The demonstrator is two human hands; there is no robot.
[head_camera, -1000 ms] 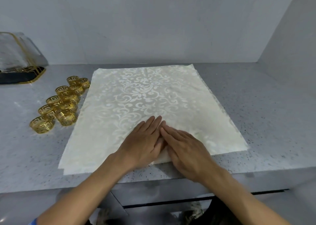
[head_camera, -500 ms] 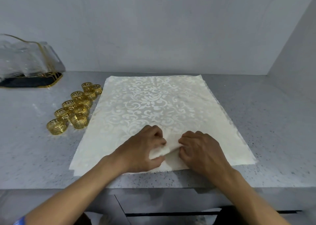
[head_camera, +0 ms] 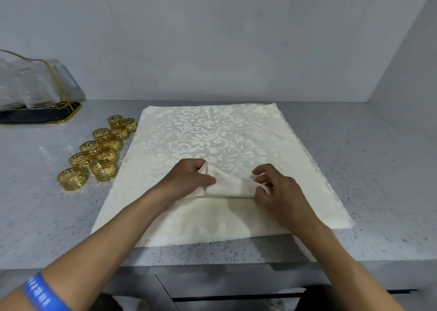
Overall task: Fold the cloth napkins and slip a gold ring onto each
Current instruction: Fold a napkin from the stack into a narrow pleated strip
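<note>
Left hand (head_camera: 189, 180) and right hand (head_camera: 279, 190) each pinching a raised fold of the napkin (head_camera: 212, 131), lifted off the middle of the flat cloth. Napkin spread on the desk (head_camera: 366, 169), near edge close to the desk's front. Gold rings (head_camera: 99, 157) clustered just beside its left edge. Bare desk to the right.

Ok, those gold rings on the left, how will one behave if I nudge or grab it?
The gold rings look like thin openwork metal, so probably light and rigid. They stand on their flat rims on the counter, so a nudge would likely slide one rather than roll it. They sit packed together; pushing one probably shifts its neighbours.
</note>
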